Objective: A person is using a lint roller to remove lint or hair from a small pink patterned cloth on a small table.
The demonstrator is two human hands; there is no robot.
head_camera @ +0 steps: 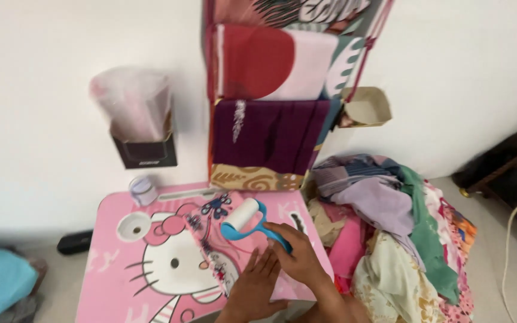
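My right hand (297, 257) grips the blue handle of a lint roller (243, 219) with a white roll, held low over the small pink cartoon-cat table (121, 275). The roll hovers at the upper end of a narrow patterned cloth strip (213, 248) lying on the table. My left hand (255, 290) lies flat with fingers apart on the table's near right part, beside the strip and just under my right hand.
A heap of mixed coloured clothes (390, 227) lies right of the table. Folded fabrics fill a hanging shelf (270, 90) against the white wall. A dark wall box with a plastic bag (139, 119) hangs at left. A small clear cup (143, 189) stands at the table's far edge.
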